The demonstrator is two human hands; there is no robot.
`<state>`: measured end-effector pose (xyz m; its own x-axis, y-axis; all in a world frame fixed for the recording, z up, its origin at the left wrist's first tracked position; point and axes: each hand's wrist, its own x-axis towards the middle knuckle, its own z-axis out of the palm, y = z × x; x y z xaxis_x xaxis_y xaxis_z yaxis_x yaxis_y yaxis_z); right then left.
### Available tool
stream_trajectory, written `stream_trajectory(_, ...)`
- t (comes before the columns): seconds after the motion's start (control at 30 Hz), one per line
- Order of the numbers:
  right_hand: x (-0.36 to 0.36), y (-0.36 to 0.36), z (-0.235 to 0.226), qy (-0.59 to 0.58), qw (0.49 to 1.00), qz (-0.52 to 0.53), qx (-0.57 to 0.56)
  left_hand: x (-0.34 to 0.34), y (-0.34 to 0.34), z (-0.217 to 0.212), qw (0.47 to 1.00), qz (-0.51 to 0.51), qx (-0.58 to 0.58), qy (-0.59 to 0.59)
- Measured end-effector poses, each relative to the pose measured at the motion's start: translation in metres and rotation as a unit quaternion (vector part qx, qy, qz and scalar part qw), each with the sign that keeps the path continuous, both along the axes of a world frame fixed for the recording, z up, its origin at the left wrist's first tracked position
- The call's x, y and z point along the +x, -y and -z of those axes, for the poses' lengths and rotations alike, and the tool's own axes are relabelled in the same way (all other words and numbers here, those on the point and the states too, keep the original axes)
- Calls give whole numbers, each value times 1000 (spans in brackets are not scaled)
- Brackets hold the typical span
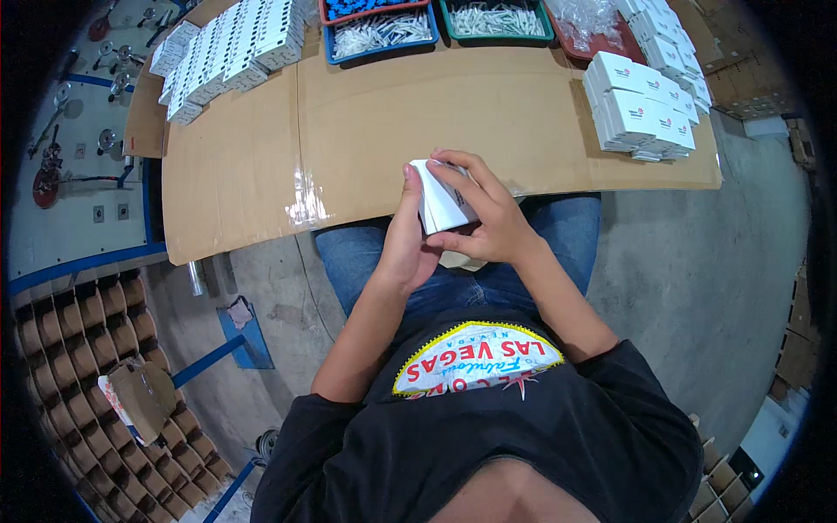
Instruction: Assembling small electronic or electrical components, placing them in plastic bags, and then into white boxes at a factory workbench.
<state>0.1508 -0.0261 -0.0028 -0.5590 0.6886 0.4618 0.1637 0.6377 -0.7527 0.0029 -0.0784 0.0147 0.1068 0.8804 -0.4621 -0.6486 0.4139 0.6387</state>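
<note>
A small white carton [443, 206] is held between both my hands above my lap, just off the near edge of the cardboard-covered table. My left hand [406, 235] grips its left side, thumb along the edge. My right hand [490, 212] wraps round its right side, with fingers over the top and the thumb low on the near end. A slanted fold or flap line shows on the carton's white face; the right fingers hide part of it.
On the cardboard tabletop [366, 131], white boxes [235, 57] stand in rows at far left; more white boxes [641, 109] are stacked right. Blue [381, 37] and green [499, 24] trays of small white pieces sit at the back. A red tray [602, 35] holds clear plastic bags.
</note>
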Motion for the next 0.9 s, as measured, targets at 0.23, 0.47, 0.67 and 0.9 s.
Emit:
stream_trajectory(0.23, -5, -5, 12, -46, 996, -4, 74, 14, 7, -4, 998, -58, -2, 30)
stream_trajectory(0.47, -6, -1, 31, -48, 988, 30, 144, 26, 9, 9, 998, -48, 20, -38)
stream_trajectory(0.67, -4, 1, 41, -96, 977, 51, 183, 31, 15, 22, 996, -25, 22, -77)
stream_trajectory(0.9, -6, 3, 45, -106, 976, 57, 182, 31, 15, 23, 996, -38, 4, -83)
